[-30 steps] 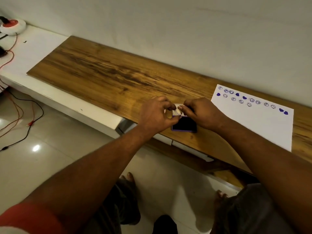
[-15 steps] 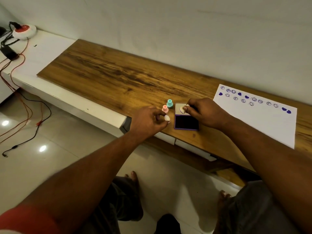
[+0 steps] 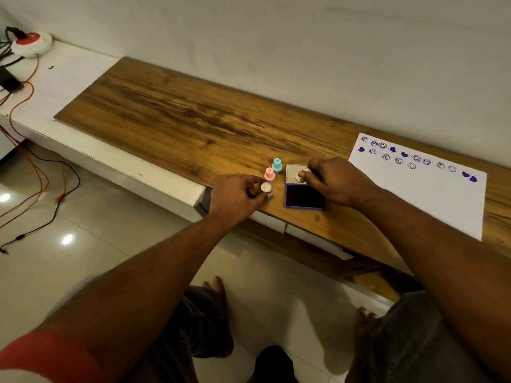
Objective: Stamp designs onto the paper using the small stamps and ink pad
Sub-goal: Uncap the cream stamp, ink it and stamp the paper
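Note:
A purple ink pad (image 3: 304, 199) lies open near the wooden board's front edge, its pale lid flipped back. My right hand (image 3: 336, 181) pinches a small white stamp (image 3: 300, 176) over the lid end of the pad. My left hand (image 3: 237, 197) pinches a small white round piece (image 3: 266, 187), perhaps a stamp cap, just left of the pad. A pink stamp (image 3: 269, 174) and a teal stamp (image 3: 277, 165) stand upright beside the pad. The white paper (image 3: 431, 194) lies to the right, with several purple smiley and heart prints along its far edge.
The wooden board (image 3: 177, 114) lies on a low white bench along the wall. A red and white power socket (image 3: 31, 44) with cables sits at the far left. More cables trail over the tiled floor. My knees and feet are below the bench.
My hands have come apart: the left moved left with the white round piece, the right stays at the pad with the stamp. The pink and teal stamps have come into sight.

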